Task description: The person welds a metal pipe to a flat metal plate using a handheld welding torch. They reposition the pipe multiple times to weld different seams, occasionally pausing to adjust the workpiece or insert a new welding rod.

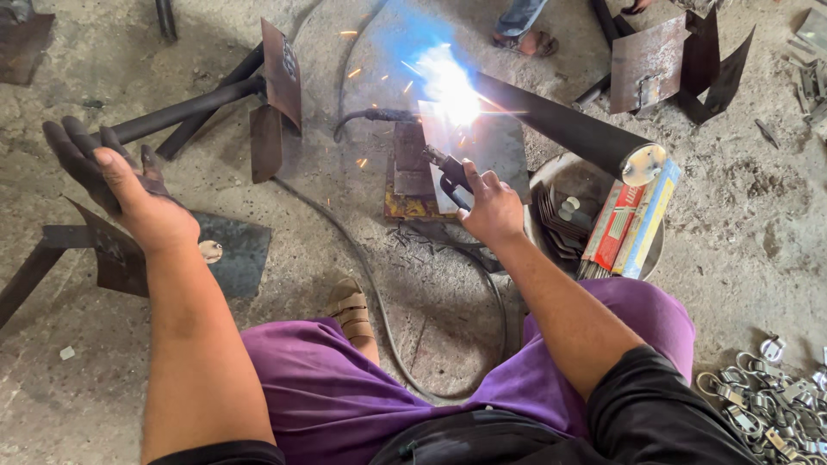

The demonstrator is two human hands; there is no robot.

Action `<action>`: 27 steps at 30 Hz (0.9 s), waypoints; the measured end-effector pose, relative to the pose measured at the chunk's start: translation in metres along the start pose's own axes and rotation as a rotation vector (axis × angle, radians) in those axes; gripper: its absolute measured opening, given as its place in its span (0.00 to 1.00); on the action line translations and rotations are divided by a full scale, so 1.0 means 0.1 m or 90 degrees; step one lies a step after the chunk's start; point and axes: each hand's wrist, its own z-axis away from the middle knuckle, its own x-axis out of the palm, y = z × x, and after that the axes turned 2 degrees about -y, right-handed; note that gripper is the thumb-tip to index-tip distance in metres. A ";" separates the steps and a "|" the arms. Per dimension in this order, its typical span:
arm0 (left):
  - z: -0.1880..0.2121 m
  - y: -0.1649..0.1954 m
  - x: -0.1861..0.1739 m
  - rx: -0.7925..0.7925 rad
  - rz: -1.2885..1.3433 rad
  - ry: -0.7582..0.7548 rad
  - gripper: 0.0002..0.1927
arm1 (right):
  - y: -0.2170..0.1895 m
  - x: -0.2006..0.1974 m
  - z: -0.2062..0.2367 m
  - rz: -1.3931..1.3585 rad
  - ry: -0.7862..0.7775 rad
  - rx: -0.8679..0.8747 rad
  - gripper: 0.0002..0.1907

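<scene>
While our right hand [493, 207] grips the electrode holder [450, 172] with the fingers closed tightly around its handle, the tip of the rod burns with a bright white-blue arc [448, 82] on a flat metal plate [487, 146]. This plate lies on the concrete floor [741, 224], in front of our knees, and its far edge touches a long dark pipe [560, 125] that goes from the arc toward the right. Small orange sparks [355, 73] fly to the left of the arc. A black cable [379, 301] goes from the holder along the floor and bends back toward us between our legs.

Our left hand [129, 185] is raised at the left side with the fingers stretched and apart, and it holds nothing. Under it a dark steel sheet [233, 250] lies on the floor, and further away a frame of dark pipes with rusty plates [280, 73] stands.

Just right of our right hand there is a round metal bowl [656, 250] with small metal pieces in it, and packs of welding rods [629, 224] lean across it. At the near right corner of the view a heap of small shiny metal parts [767, 405] lies. We wear purple trousers [345, 387] and a sandal [353, 314]. At the far edge the foot of another person [530, 41] is visible.
</scene>
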 end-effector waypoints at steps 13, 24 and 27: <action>0.02 0.01 0.03 -0.030 -0.003 -0.001 0.48 | -0.03 -0.06 0.01 -0.016 -0.014 0.026 0.50; 0.06 0.08 0.18 -0.039 -0.038 -0.003 0.48 | 0.01 -0.05 0.03 -0.025 -0.001 0.011 0.50; 0.06 0.07 0.22 -0.036 -0.038 -0.014 0.48 | 0.00 -0.07 0.02 -0.022 0.002 0.006 0.50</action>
